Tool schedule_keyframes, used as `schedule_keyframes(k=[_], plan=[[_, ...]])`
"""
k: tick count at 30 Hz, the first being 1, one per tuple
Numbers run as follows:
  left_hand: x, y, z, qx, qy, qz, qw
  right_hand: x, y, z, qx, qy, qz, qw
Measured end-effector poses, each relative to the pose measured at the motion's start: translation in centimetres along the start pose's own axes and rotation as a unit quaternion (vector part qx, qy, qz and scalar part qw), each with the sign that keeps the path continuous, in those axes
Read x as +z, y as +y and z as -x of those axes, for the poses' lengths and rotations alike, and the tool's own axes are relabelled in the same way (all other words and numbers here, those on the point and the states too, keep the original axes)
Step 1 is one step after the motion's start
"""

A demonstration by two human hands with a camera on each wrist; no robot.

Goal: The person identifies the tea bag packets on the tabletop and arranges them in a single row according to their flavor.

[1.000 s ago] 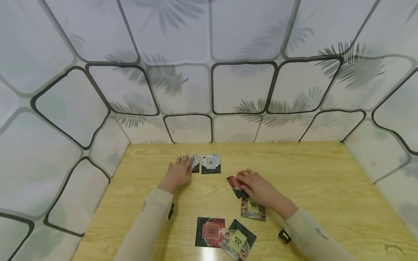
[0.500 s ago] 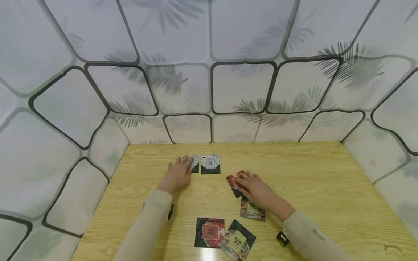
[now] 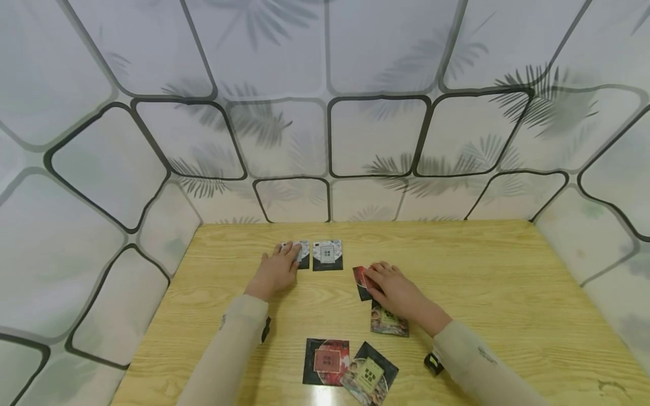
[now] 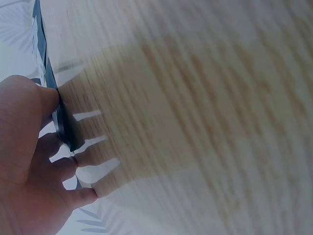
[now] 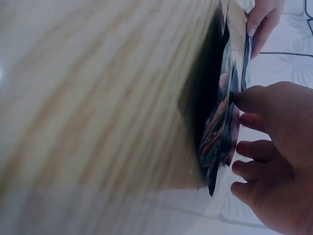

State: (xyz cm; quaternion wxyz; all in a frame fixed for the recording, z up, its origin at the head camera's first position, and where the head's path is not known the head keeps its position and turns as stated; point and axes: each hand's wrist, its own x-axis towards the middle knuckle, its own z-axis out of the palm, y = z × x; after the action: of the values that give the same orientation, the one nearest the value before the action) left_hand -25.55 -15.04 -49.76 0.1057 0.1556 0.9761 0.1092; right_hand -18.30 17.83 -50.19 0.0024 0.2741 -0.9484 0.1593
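Observation:
My left hand (image 3: pixel 276 272) rests on a white-and-black flat packet (image 3: pixel 303 255), partly covering it. In the left wrist view, the thumb and spread fingers touch this packet (image 4: pixel 67 127) close to the table. Beside it lies a similar white-and-black packet (image 3: pixel 327 255). Further right, my right hand (image 3: pixel 401 292) holds a red-and-black packet (image 3: pixel 361 282), its fingers over the upper right part. A yellow-labelled patterned packet (image 3: pixel 389 320) sticks out below that hand. The right wrist view shows the thumb at the edges of these overlapping packets (image 5: pixel 220 127), with dark shadow beneath them.
Near the front of the wooden table (image 3: pixel 482 270) lie another red-and-black packet (image 3: pixel 326 361) and another yellow-labelled packet (image 3: pixel 369 373), overlapping at a corner. A pale patterned cloth wall (image 3: pixel 378 135) encloses the back and sides.
My right hand has shifted slightly left and away from me. The red-and-black packet has turned straighter, and the yellow-labelled packet below it has moved along too. My left hand stays put.

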Motion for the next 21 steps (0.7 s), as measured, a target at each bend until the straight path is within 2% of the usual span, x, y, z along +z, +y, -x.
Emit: schedule_keyframes(k=[21], plan=[[0.2, -0.2, -0.2, 0.001, -0.004, 0.001, 1.0000, 0.1, -0.1, -3.8, 0.040, -0.005, 0.022, 0.999]])
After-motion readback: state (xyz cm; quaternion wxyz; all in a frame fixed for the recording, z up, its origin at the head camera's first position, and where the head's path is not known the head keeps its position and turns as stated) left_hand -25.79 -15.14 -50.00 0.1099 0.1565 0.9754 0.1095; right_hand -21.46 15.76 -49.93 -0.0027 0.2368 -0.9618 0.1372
